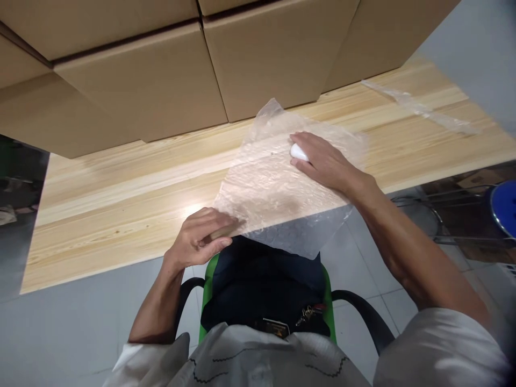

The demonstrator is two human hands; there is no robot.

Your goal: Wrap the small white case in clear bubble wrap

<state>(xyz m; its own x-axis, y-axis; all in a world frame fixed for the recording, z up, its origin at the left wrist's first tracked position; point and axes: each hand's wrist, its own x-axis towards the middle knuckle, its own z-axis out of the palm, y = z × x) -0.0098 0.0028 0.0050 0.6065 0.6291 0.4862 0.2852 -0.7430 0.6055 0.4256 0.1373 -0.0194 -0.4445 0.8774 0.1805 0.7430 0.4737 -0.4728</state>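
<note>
A clear, wrinkled plastic sheet (266,177), seemingly bubble wrap, lies slanted on the wooden table, its near part hanging over the front edge. My right hand (322,158) rests on the sheet's right half, wrapped around a smooth white rounded object (299,152). Most of that object is hidden in the palm, so its kind is unclear. At the sheet's left corner, by the table's front edge, is my left hand (205,234). Its fingers lie on the corner and the thumb sticks out apart from them.
Large cardboard boxes (274,59) are stacked along the back of the wooden table (121,199). A thin plastic strip (423,110) lies at the back right. Below is a green chair (329,279) with black armrests; a blue round stool (506,207) stands at the far right.
</note>
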